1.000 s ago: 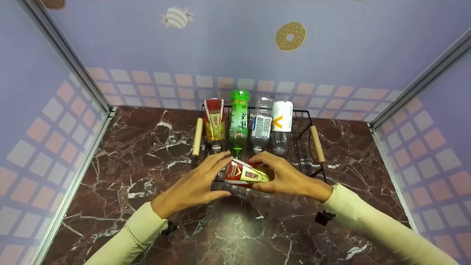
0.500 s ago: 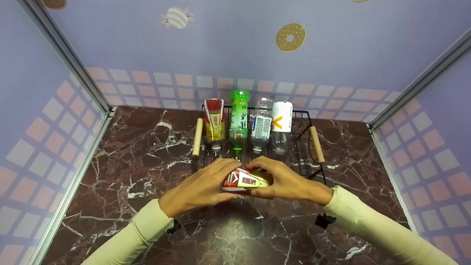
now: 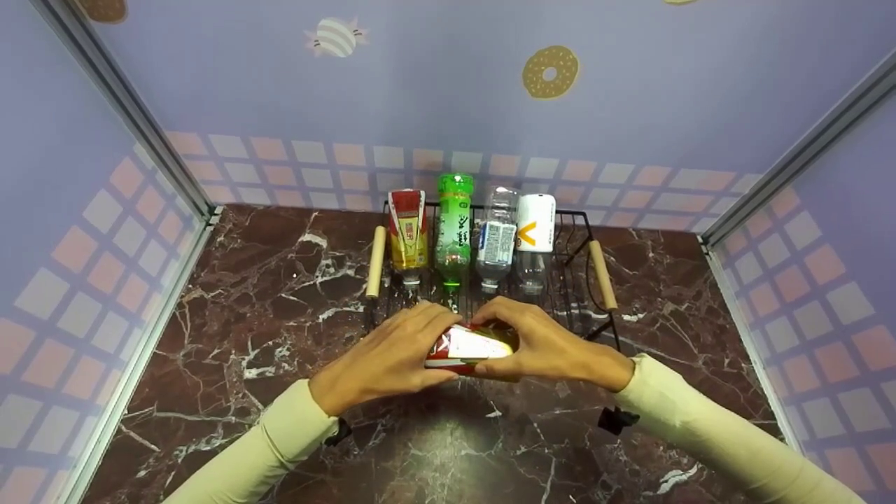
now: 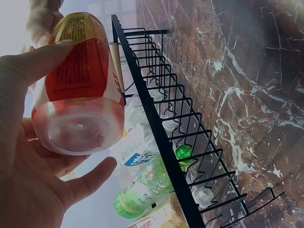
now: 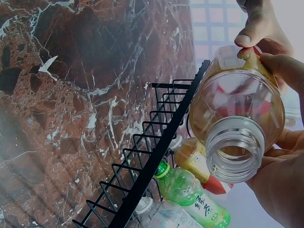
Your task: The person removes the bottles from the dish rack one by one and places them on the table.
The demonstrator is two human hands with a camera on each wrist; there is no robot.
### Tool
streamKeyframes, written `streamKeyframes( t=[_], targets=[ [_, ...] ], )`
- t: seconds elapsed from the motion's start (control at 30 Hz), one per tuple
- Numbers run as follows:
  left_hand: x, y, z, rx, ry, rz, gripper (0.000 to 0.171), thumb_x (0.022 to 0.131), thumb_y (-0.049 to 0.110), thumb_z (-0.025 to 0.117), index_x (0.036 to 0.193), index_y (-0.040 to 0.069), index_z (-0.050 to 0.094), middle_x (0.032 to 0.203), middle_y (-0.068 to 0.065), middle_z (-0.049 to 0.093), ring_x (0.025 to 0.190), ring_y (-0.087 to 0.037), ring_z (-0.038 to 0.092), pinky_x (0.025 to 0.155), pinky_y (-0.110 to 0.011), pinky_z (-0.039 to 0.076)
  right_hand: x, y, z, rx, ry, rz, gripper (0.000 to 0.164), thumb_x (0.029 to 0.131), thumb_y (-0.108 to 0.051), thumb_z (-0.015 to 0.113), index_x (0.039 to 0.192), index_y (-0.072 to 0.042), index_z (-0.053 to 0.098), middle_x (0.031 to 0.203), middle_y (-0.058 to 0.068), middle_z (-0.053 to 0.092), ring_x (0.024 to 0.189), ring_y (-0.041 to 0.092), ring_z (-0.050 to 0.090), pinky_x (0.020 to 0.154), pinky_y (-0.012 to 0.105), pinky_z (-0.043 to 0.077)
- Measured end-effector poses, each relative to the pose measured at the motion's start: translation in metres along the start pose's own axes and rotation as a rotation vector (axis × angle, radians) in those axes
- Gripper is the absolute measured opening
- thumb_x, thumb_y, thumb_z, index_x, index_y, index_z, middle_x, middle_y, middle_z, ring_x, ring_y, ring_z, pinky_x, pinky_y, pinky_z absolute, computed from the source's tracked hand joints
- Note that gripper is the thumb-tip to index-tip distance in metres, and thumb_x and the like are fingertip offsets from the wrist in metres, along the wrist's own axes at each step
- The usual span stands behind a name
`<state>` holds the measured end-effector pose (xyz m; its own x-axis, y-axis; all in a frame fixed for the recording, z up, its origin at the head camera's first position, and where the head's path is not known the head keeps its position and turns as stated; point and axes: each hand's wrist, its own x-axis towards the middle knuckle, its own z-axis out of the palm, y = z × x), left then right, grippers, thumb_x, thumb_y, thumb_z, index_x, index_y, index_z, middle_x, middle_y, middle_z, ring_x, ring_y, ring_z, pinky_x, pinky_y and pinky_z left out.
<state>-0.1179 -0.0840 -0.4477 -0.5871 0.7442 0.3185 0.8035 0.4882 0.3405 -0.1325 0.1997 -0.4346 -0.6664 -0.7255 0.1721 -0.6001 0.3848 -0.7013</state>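
Observation:
Both hands hold a clear plastic bottle with a red and yellow label, lying sideways in front of the rack. My left hand grips its base end; in the left wrist view the thumb lies on the label and one finger sticks out from the bottle. At the neck end, my right hand holds the bottle between thumb and fingers. The right wrist view shows the bottle's bare threaded mouth, without a cap. Parts of the label are hidden by the fingers, and glare whitens its front in the head view.
Behind the hands stands a black wire rack with wooden handles. In it lie a red and yellow bottle, a green bottle, a clear bottle and a white-labelled bottle, necks toward me. A patterned wall rises behind.
My left hand has moved in to the right and taken hold of the bottle's base. The bottle has come slightly toward me and turned more level, its label now catching glare. The rack's bottles stay put.

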Motion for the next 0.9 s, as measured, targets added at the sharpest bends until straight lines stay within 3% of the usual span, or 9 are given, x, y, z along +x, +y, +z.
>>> streamKeyframes(
  t=[0.2,0.47,0.9],
  targets=[
    [0.003,0.002,0.002,0.092,-0.013,-0.035,0.074,0.088,0.046,0.093,0.142,0.006,0.062,0.133,-0.008,0.07,0.121,-0.025,0.063,0.103,-0.042,0.057,0.001,-0.001,0.0,-0.024,0.017,0.043,0.056,0.086,-0.032,0.096,0.13,-0.008,0.07,0.124,0.003,0.075,0.099,0.016,0.07,0.079,0.032,0.064],
    [0.01,0.004,0.004,0.144,-0.019,-0.011,0.071,0.088,0.045,0.093,0.141,0.009,0.063,0.128,-0.005,0.07,0.113,-0.023,0.062,0.093,-0.04,0.056,0.001,0.001,0.002,-0.049,0.031,0.032,0.057,0.086,-0.031,0.096,0.129,-0.006,0.07,0.12,0.006,0.075,0.096,0.017,0.07,0.075,0.031,0.064],
    [0.012,0.0,-0.002,0.093,-0.039,-0.008,0.06,0.09,0.039,0.092,0.134,0.008,0.065,0.124,-0.005,0.07,0.109,-0.021,0.062,0.094,-0.036,0.06,0.001,0.003,-0.002,-0.017,0.059,-0.009,0.053,0.092,-0.034,0.09,0.132,-0.006,0.072,0.127,0.007,0.076,0.106,0.02,0.073,0.085,0.035,0.065]
  ],
)
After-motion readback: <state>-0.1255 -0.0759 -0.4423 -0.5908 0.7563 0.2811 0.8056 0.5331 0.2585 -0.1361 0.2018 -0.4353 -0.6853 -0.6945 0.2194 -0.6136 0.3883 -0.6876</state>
